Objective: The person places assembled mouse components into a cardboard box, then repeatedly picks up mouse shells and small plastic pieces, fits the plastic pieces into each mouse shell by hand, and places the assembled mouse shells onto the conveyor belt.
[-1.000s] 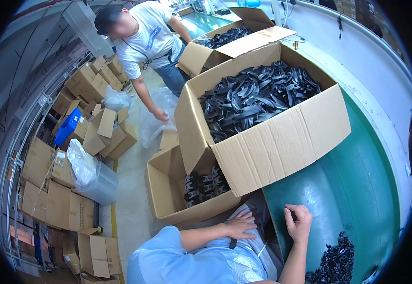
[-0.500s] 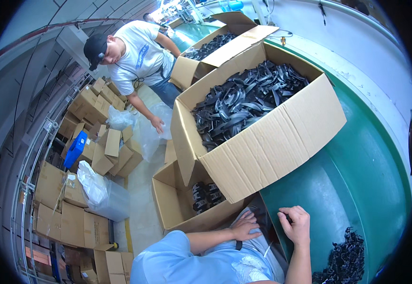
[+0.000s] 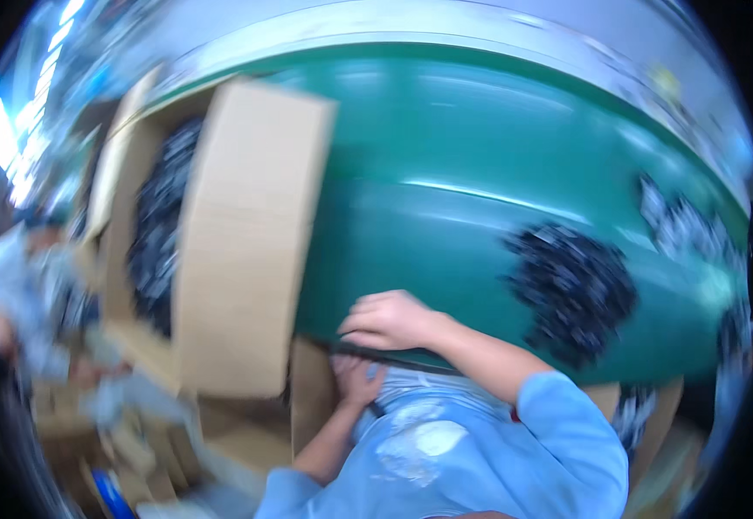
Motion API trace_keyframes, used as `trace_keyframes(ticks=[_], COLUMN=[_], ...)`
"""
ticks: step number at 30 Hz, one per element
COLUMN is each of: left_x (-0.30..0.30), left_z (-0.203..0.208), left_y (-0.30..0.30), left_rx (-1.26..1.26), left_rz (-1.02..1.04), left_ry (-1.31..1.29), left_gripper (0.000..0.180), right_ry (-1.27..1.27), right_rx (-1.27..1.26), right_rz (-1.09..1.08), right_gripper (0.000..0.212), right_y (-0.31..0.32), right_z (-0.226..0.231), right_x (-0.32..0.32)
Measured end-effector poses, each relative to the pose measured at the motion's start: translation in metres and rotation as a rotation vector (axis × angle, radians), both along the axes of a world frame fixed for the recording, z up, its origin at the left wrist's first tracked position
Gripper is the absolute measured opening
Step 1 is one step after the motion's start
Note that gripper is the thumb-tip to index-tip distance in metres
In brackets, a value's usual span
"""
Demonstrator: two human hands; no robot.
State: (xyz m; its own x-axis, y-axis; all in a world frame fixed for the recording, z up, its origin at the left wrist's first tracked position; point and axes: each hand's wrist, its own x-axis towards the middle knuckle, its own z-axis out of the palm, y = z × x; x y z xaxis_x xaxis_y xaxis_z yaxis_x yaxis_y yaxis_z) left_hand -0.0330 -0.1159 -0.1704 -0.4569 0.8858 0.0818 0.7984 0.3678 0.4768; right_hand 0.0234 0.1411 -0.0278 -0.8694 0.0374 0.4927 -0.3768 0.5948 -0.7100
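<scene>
My right hand (image 3: 391,318) rests at the near edge of a green work surface (image 3: 411,242), its fingers curled in. Whatever may lie inside those fingers is hidden. Just below the edge, my left hand (image 3: 357,381) lies over my lap with its fingers extended, holding nothing visible. To the right of my right hand, a heap of small black plastic pieces (image 3: 574,290) is spread on the green surface. A large cardboard box (image 3: 251,233) stands to the left of my hands, filled with black curved plastic parts (image 3: 165,229). The whole picture is smeared by motion.
Greyish pieces (image 3: 692,229) lie farther right on the green surface. Another person (image 3: 26,285) is at the far left, beyond the box. Below the big box is a lower open carton (image 3: 247,432). A box with dark parts (image 3: 636,411) sits at my right side.
The view has swung to the right, bringing more of the green surface and the black heap into sight. The big box now appears at the left. Both hands stay near the surface edge and lap.
</scene>
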Motion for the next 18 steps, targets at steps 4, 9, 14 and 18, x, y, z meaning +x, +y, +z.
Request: trace_keyframes(ticks=[4,9,14,18], left_x=[-0.007,0.005,-0.004,0.013], left_z=[-0.035,-0.023,-0.024,-0.012], left_y=[-0.008,0.021,-0.015,0.006], left_rx=[-0.052,0.041,-0.049,-0.167], left_rz=[-0.026,-0.100,0.006,-0.037], left_ry=[0.059,0.008,0.035,-0.066], left_gripper=[0.051,0.044,0.036,0.040], right_ry=[0.099,0.228,-0.088,-0.303], right_rx=[-0.057,0.098,0.137,0.037], right_rz=[-0.085,-0.417,-0.962,-1.395], right_gripper=[0.015,0.009,0.011,0.034], right_y=[0.007,0.025,0.102,0.212], right_z=[0.007,0.080,0.104,0.059], right_x=[0.010,0.104,0.201,0.335])
